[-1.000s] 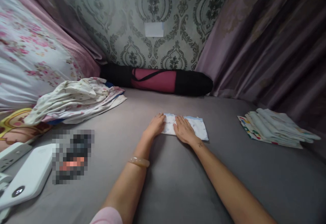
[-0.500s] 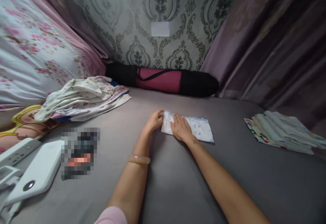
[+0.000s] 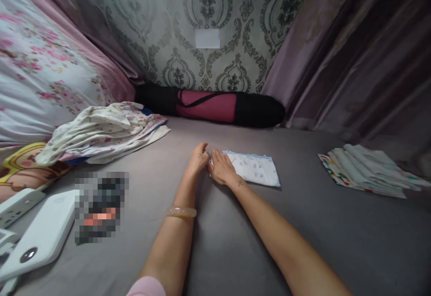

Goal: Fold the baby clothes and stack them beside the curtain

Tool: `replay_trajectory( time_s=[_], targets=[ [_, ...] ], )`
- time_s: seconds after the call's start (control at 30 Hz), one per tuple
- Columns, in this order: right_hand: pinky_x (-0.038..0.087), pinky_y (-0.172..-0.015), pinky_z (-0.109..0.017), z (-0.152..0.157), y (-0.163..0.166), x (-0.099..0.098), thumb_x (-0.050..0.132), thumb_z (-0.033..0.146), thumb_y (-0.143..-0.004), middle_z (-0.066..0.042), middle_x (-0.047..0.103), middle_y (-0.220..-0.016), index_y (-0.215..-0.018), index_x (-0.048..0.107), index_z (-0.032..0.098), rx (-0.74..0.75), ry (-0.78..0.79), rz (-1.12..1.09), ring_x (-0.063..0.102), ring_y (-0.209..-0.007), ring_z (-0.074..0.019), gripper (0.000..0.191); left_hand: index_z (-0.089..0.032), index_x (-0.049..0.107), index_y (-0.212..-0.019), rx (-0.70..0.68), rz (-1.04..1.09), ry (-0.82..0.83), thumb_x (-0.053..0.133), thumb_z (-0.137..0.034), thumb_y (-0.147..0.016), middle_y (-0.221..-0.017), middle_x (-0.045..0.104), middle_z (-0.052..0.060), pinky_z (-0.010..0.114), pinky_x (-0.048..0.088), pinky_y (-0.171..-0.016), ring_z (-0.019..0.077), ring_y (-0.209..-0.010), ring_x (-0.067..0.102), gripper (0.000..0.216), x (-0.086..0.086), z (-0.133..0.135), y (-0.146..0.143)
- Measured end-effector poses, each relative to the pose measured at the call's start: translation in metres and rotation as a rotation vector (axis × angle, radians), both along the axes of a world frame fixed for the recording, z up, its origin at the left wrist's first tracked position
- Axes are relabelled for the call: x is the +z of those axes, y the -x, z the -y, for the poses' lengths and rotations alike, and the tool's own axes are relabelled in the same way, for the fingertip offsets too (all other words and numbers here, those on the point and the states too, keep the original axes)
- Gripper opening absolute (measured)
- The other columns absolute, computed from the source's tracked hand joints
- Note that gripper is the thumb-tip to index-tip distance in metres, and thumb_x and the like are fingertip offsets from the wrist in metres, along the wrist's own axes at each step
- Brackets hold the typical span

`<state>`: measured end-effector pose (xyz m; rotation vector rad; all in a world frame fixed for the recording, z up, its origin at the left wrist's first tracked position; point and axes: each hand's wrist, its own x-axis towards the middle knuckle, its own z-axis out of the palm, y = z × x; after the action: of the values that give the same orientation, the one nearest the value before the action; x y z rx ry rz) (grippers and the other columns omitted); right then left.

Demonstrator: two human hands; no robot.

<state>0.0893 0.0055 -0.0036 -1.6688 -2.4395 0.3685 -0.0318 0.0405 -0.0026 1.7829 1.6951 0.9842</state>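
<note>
A folded white cloth with small blue-grey prints and a blue edge lies flat on the grey bed sheet. My right hand rests palm down on its left end, fingers stretched out and covering that part. Just left of the cloth, my left hand stands on its side, close to the right fingertips. Its thumb side points up and its other fingers are mostly hidden behind the back of the hand, so a hold on the cloth's edge cannot be made out. A pale bangle circles the left wrist.
A stack of folded cloths lies at the right. Rumpled clothes are heaped at the left, above a white power bank, a power strip and a blurred-out item. A black and pink long bag lies along the wall.
My right hand has slid left over the cloth to its left end, uncovering more of the print. My left hand has turned slightly, its thumb side now up. The view has shifted a little.
</note>
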Motion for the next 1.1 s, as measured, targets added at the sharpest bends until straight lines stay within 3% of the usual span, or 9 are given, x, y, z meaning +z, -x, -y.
replay_trajectory(
  time_s=[0.1,0.23,0.37,0.53,0.7,0.87,1.1],
  targets=[
    [0.015,-0.116,-0.039,-0.001,-0.013,0.011,0.016,0.036,-0.097,-0.017,0.023,-0.154,-0.146,0.027,0.0,0.028,0.055,-0.071,0.017,-0.143,-0.025,0.062,-0.008,0.058,-0.122,0.003,0.004,-0.039,0.034,-0.008,-0.084,-0.123,0.063,0.015,0.035,0.044,-0.101,0.022,-0.116,0.057,0.045,0.002,0.001,-0.008],
    [0.015,-0.116,-0.039,0.008,-0.041,0.019,0.023,0.029,-0.094,-0.017,0.027,-0.153,-0.145,0.03,0.001,-0.072,-0.072,-0.052,0.019,-0.142,-0.0255,0.058,-0.013,0.057,-0.123,-0.082,-0.026,-0.101,0.034,-0.008,-0.084,-0.123,0.063,0.011,0.035,0.044,-0.101,0.0207,-0.115,0.057,0.045,0.001,0.005,-0.028],
    [0.015,-0.115,-0.042,0.021,-0.072,0.01,0.023,0.03,-0.095,-0.018,0.029,-0.152,-0.144,0.031,0.0,-0.16,-0.076,0.035,0.02,-0.142,-0.0274,0.059,-0.01,0.052,-0.128,-0.27,-0.23,-0.137,0.032,-0.011,-0.088,-0.128,0.059,0.013,0.034,0.04,-0.104,0.0202,-0.12,0.054,0.044,-0.005,0.015,-0.052],
    [0.013,-0.116,-0.042,0.028,-0.101,-0.001,0.018,0.036,-0.096,-0.016,0.026,-0.153,-0.146,0.03,0.002,-0.141,-0.054,0.053,0.018,-0.143,-0.0258,0.061,-0.011,0.042,-0.138,-0.434,-0.512,-0.122,0.029,-0.031,-0.097,-0.146,0.041,0.015,0.049,0.021,-0.113,0.0266,-0.138,0.031,0.047,-0.009,0.033,-0.07],
    [0.012,-0.116,-0.042,0.029,-0.125,-0.003,0.017,0.039,-0.097,-0.014,0.023,-0.154,-0.147,0.028,0.005,-0.149,-0.028,0.065,0.017,-0.143,-0.023,0.062,-0.018,0.039,-0.142,-0.376,-0.623,-0.074,0.025,-0.046,-0.098,-0.15,0.034,0.013,0.051,0.017,-0.113,0.0284,-0.14,0.027,0.055,-0.009,0.041,-0.072],
    [0.011,-0.116,-0.044,0.029,-0.141,-0.003,0.017,0.038,-0.097,-0.012,0.025,-0.154,-0.147,0.029,0.009,-0.185,-0.046,0.103,0.018,-0.143,-0.0229,0.06,-0.019,0.038,-0.143,-0.3,-0.663,-0.056,0.026,-0.052,-0.096,-0.151,0.032,0.014,0.056,0.016,-0.112,0.0313,-0.14,0.026,0.059,-0.01,0.041,-0.074],
    [0.015,-0.114,-0.047,0.022,-0.161,-0.011,0.021,0.036,-0.096,-0.013,0.027,-0.154,-0.147,0.031,0.01,-0.306,-0.058,0.133,0.02,-0.142,-0.0266,0.057,-0.018,0.035,-0.144,-0.315,-0.667,-0.012,0.027,-0.055,-0.094,-0.152,0.029,0.014,0.056,0.014,-0.112,0.032,-0.142,0.022,0.063,-0.012,0.039,-0.074]
  ],
)
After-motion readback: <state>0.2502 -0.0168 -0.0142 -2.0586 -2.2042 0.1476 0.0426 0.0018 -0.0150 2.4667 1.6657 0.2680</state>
